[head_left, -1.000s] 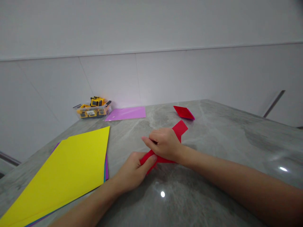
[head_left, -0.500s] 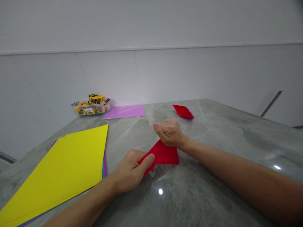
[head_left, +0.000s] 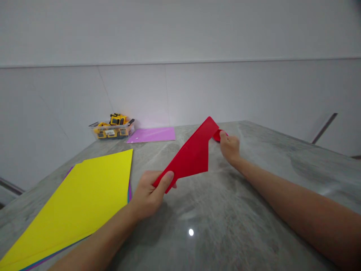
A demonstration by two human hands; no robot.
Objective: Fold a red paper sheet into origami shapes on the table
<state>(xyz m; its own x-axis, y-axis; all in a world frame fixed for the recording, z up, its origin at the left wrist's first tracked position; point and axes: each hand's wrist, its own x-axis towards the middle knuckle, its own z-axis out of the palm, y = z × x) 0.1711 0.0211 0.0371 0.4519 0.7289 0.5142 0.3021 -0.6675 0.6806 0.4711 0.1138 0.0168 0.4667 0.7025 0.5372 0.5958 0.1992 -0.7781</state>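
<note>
My left hand (head_left: 152,194) is closed on a folded piece of red paper (head_left: 194,154), thumb on top and fingers beneath. The paper is held up off the tabletop, slanting away to the upper right, with one pointed flap hanging on its right side. Just beyond its far end is my right hand (head_left: 230,147), fingers curled in and thumb laid along them; I see nothing between them. Behind that hand lies a second folded red piece (head_left: 216,136) with a bit of purple at its edge, partly covered by the hand.
A stack of large sheets, yellow (head_left: 84,192) on top with blue and purple edges below, lies on the left of the grey marbled table (head_left: 225,226). At the back are a pink-purple sheet (head_left: 155,134) and a clear plastic box (head_left: 98,131) of yellow toy vehicles (head_left: 117,119).
My right hand has moved away and to the right, off the red paper. My left hand has raised the paper, whose long side now points up and right.
</note>
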